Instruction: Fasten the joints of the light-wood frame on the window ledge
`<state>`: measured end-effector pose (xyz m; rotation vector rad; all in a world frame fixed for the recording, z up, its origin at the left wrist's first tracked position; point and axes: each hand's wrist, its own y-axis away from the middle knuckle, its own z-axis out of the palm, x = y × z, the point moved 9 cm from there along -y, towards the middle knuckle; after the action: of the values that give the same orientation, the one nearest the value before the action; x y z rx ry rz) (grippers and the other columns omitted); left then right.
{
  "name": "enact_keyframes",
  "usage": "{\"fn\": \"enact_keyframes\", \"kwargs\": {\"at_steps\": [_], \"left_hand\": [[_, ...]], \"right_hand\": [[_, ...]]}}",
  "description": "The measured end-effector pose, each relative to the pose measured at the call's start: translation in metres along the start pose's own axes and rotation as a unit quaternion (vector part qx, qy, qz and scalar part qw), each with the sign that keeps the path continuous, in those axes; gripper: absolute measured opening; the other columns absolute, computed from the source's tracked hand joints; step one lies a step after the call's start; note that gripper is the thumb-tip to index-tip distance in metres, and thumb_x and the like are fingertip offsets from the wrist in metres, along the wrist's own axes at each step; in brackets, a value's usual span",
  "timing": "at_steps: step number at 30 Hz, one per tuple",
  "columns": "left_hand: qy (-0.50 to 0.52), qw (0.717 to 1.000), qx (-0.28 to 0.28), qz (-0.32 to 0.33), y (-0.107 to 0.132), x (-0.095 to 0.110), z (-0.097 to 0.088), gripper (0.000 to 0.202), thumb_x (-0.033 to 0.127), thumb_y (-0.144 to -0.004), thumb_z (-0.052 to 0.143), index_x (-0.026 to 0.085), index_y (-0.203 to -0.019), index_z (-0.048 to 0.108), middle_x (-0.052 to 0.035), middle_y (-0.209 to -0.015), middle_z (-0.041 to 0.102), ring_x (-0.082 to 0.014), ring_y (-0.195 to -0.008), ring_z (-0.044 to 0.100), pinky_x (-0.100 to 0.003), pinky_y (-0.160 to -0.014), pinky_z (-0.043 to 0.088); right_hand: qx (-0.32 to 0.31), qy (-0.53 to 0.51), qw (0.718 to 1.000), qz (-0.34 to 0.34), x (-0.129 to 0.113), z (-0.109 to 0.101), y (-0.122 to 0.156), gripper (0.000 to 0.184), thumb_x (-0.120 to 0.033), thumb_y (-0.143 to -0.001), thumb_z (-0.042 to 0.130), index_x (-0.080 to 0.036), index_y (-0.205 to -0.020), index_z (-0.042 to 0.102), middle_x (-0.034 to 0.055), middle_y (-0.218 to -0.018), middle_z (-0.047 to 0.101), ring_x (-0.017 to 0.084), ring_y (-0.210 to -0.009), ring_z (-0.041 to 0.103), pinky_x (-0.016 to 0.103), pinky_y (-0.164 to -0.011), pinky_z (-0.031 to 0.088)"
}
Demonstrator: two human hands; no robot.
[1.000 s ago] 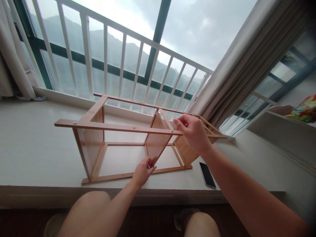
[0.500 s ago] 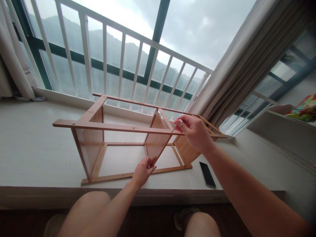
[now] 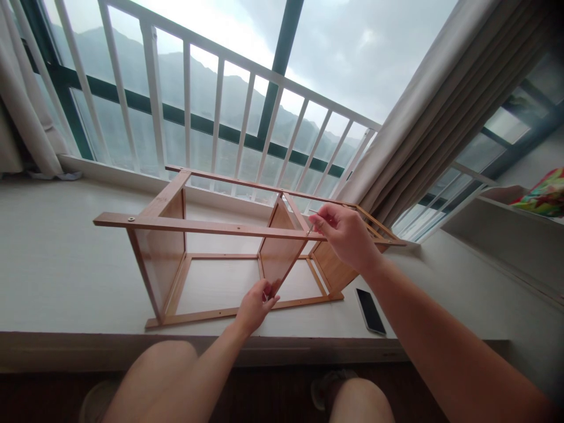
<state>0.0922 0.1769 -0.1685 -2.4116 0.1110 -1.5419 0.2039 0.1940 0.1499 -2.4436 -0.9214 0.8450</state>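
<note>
A wooden shelf frame lies on its side on the white window ledge. My left hand grips the lower edge of the middle panel, fingers closed round it. My right hand is pinched on a thin metal tool at the joint where the near top rail meets the middle panel. What kind of tool it is I cannot make out; only a slim silver shaft shows.
A black phone lies flat on the ledge right of the frame. White railing bars and window glass stand behind. A curtain hangs at the right, another at the far left. My knees are below the ledge edge.
My right hand has turned slightly at the joint, its fingers shifting on the small tool. The frame and my left hand have stayed put.
</note>
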Motion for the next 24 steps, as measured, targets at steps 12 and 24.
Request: {"fn": "enact_keyframes", "kwargs": {"at_steps": [12, 24], "left_hand": [[-0.003, 1.000, -0.001, 0.002, -0.001, -0.001, 0.000, 0.023, 0.040, -0.082, 0.061, 0.022, -0.082, 0.047, 0.0022, -0.077, 0.055, -0.0136, -0.067, 0.050, -0.027, -0.065, 0.039], [-0.003, 1.000, 0.001, 0.004, -0.001, 0.001, -0.001, 0.021, 0.039, -0.082, 0.061, 0.022, -0.082, 0.047, 0.0021, -0.078, 0.054, -0.0135, -0.067, 0.049, -0.027, -0.066, 0.039]], "right_hand": [[0.089, 0.038, 0.995, 0.008, -0.007, -0.005, 0.003, 0.033, -0.039, -0.088, 0.060, -0.019, -0.063, 0.052, -0.0048, -0.053, 0.047, 0.010, -0.051, 0.040, 0.025, -0.056, 0.032], [0.075, -0.048, 0.996, 0.027, 0.004, -0.005, 0.005, 0.027, -0.042, -0.093, 0.053, -0.018, -0.084, 0.063, 0.0007, -0.066, 0.062, 0.014, -0.057, 0.054, 0.026, -0.058, 0.042]]}}
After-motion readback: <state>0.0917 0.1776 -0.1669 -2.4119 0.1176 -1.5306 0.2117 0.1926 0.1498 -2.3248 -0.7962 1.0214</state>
